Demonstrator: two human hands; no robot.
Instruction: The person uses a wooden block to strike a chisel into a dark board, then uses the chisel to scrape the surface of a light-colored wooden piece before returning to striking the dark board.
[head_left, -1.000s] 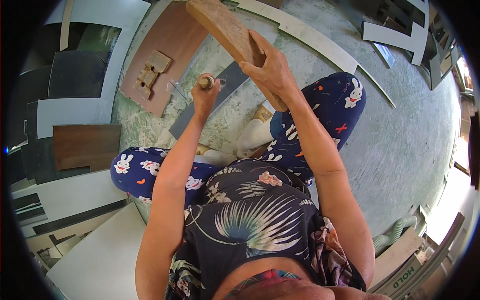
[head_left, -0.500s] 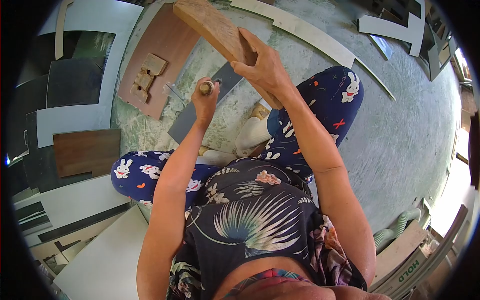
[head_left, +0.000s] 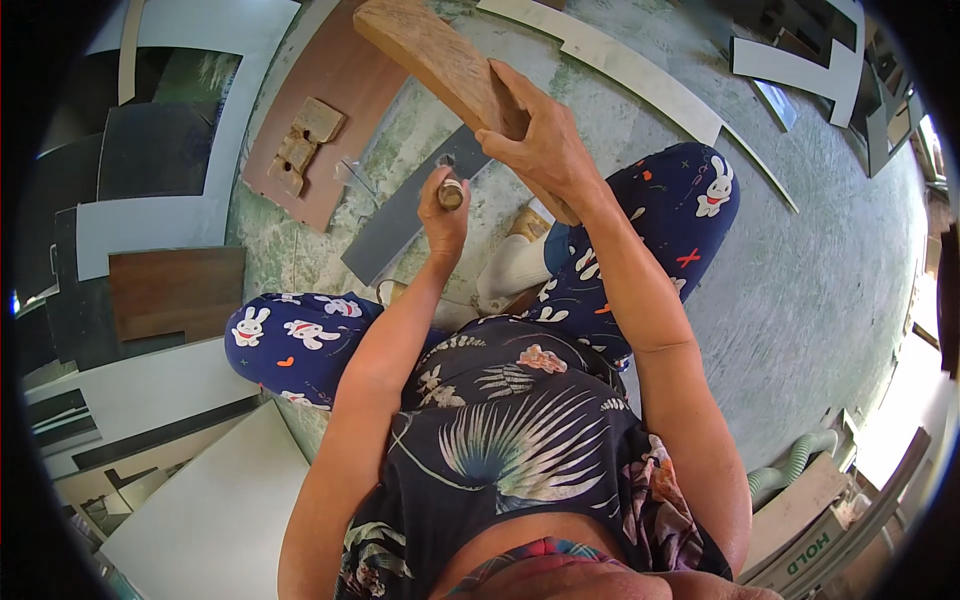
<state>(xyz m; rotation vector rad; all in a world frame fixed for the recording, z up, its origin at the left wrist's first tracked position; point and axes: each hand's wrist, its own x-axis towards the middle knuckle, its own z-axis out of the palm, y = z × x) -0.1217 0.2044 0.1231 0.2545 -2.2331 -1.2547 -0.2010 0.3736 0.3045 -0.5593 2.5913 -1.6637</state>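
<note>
My left hand (head_left: 442,222) is closed round a wooden-handled tool (head_left: 451,194), seen nearly end-on; its working end is hidden. Below it lies a narrow dark grey board (head_left: 385,238) with a dark round spot close to my fingers. My right hand (head_left: 548,140) grips a thick, long piece of wood (head_left: 440,52) from the side, thumb and fingers around its edges. The wood slants from upper left down to my right forearm, raised above the grey board's upper end.
A brown panel (head_left: 330,70) with a notched wooden block (head_left: 308,140) on it lies at the upper left. Cut boards (head_left: 150,235) crowd the left side. A long pale strip (head_left: 640,85) crosses the floor ahead. A ribbed hose (head_left: 800,465) is at the lower right.
My left hand has moved right and slightly toward me with the tool, uncovering the dark spot on the grey board. My right hand still holds the wood; the whole view has shifted slightly.
</note>
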